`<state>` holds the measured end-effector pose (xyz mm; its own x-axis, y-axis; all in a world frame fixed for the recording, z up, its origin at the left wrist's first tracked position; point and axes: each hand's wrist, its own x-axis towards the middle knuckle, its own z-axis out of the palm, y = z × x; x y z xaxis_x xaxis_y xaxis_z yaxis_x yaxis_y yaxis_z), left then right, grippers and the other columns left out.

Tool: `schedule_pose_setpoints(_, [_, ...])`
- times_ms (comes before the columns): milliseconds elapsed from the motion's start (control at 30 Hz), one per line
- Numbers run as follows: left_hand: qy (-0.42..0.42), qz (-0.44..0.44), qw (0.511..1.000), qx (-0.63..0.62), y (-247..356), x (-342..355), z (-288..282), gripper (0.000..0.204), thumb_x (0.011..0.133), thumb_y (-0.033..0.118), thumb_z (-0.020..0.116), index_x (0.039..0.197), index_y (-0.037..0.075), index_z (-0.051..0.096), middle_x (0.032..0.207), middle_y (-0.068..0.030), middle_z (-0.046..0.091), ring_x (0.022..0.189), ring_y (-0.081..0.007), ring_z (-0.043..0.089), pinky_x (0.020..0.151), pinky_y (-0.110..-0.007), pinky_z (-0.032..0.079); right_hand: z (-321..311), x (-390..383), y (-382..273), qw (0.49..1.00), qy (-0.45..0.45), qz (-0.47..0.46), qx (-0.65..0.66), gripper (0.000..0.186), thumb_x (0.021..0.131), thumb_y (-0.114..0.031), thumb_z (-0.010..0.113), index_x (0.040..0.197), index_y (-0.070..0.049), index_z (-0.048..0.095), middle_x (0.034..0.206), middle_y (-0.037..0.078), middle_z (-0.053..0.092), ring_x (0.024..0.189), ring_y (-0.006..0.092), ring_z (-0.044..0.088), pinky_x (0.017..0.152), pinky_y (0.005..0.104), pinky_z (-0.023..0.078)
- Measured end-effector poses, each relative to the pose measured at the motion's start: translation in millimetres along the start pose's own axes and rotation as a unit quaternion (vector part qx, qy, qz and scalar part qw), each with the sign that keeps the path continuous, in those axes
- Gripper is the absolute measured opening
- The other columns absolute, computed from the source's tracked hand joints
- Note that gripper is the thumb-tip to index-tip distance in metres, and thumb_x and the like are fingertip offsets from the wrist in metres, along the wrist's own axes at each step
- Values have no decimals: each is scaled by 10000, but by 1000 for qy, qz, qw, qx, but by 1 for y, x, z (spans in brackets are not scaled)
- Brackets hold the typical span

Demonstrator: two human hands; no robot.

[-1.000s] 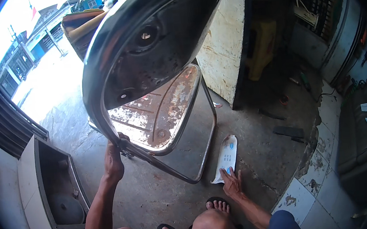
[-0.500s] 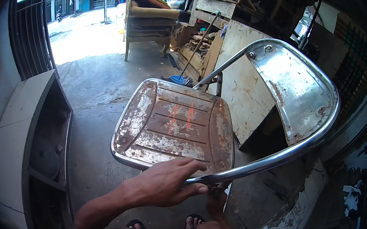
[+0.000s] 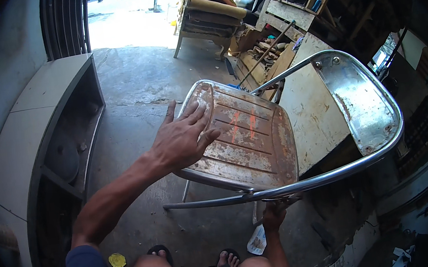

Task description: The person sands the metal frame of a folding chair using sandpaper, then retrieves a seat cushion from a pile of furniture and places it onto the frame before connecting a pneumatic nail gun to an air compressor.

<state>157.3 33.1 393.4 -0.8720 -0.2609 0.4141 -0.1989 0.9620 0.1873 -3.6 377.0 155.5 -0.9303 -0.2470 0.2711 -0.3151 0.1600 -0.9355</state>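
**Metal chair: held at a tilt, both panels bare**

We locate the metal chair point(image 3: 283, 144) right of centre in the frame, tilted, its seat pan point(image 3: 241, 149) facing us and its backrest panel point(image 3: 360, 107) toward the right.

Done: both panels sit in place on the tubular frame point(image 3: 333, 177).

Left: we judge handling to be unfinished, since the chair is in hand. Rust and patchy finish show on the seat pan, with orange marks point(image 3: 252, 124) near its middle; no pad covers either panel.

Left hand point(image 3: 183, 139): grip wide, fingers spread over the seat pan's left edge; we cannot confirm contact.

Right hand point(image 3: 274, 217): grip closed on the chair's underside, lower centre, fingertips partly hidden. A white piece point(image 3: 256, 241) lies nearby on the floor point(image 3: 134, 116).
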Motion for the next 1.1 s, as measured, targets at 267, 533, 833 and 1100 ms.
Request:
schedule_pose_setpoints(267, [91,44,994,-40,23,11,-44,649,1025,481,226,1448,14,383,1503,-138,391,1449,-250,263,1201,-468,37,4,23,-1,991,51,-69,-103,219,905,-94,611,1096,9,638,1006,141,696,884,192,660,765,333,501])
schedule_pose_setpoints(533, [205,50,975,-73,50,2,-31,650,1027,466,151,1452,34,386,1539,-152,315,1460,-286,223,1200,-464,63,-1,6,4,990,58,-128,-25,246,900,-163,636,1096,-13,641,740,7,586,561,55,489,472,258,386])
schedule_pose_setpoints(833, [324,-255,911,-19,-36,34,33,506,1002,389,451,1244,-32,590,1257,-269,587,1255,-377,504,1120,-440,298,12,-1,-28,995,-6,-94,10,197,896,-95,580,1045,8,659,947,83,688,878,184,646,790,339,487])
schedule_pose_setpoints(1100, [1,-284,684,-672,-47,-20,95,461,1024,375,467,1118,-50,619,981,-97,668,798,-114,641,696,-272,551,-7,15,17,993,43,-55,92,390,817,-124,722,1154,17,585,1090,133,651,974,193,638,817,329,512])
